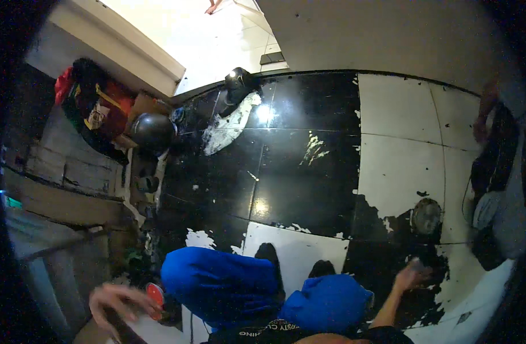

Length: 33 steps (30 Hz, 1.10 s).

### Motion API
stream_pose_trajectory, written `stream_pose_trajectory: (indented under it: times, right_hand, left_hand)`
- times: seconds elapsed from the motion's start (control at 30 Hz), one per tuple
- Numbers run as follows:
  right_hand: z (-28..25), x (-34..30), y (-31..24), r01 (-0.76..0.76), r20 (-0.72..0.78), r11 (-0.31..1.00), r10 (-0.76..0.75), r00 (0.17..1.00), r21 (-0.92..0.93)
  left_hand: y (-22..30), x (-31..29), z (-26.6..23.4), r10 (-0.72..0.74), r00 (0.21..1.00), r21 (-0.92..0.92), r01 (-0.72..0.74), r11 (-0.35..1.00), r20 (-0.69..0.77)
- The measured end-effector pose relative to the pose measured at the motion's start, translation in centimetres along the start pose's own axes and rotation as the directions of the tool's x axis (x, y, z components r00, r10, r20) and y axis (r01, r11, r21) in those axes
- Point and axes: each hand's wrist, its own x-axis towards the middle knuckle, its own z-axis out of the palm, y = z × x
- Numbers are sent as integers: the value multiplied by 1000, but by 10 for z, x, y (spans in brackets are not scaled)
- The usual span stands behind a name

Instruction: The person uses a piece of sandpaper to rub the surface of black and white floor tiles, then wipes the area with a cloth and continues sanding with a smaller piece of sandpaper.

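My left hand (117, 304) is at the lower left beside a small round red-faced thing (154, 296). Its fingers are curved and spread apart, somewhat blurred, and I see nothing held in them. At the lower right my right hand (413, 275) reaches low over a black patch of floor (383, 269). Motion smears its fingers, so whether it holds anything is unclear. Just beyond it lies a round greyish-brown disc (428, 217). Between my arms are my bent knees in blue trousers (217, 281), with dark footwear (267, 252) in front.
The tiled floor (309, 183) is part black, part white, with ragged edges. A dark rounded object (151, 132) and a red and black cloth heap (105, 109) sit left. A black object (237, 86) stands by the bright doorway, where another person's hand or foot (212, 7) shows.
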Motion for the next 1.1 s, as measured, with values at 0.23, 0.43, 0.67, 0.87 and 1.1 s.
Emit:
stream_pose_trajectory:
  times: [0.23,0.43,0.67,0.87,1.1]
  right_hand:
    - [-66,-87,-90,453,-9,866,-462,887,211]
    - [-59,-119,-26,456,157,822,-529,834,342]
    - [-25,16,73,-41,170,993,60,984,-113]
    - [14,16,-8,38,-33,983,-32,999,177]
    - [-55,-136,-55,575,116,747,-638,761,334]
  left_hand:
    - [-101,107,-148,-317,452,-176,326,929,-834]
    - [-285,144,-226,-682,604,630,730,265,-413]
    - [-354,196,-230,-520,785,742,561,367,-337]
    - [-420,183,-246,3,811,773,556,307,-585]
    - [-445,195,-236,210,622,654,688,313,-755]
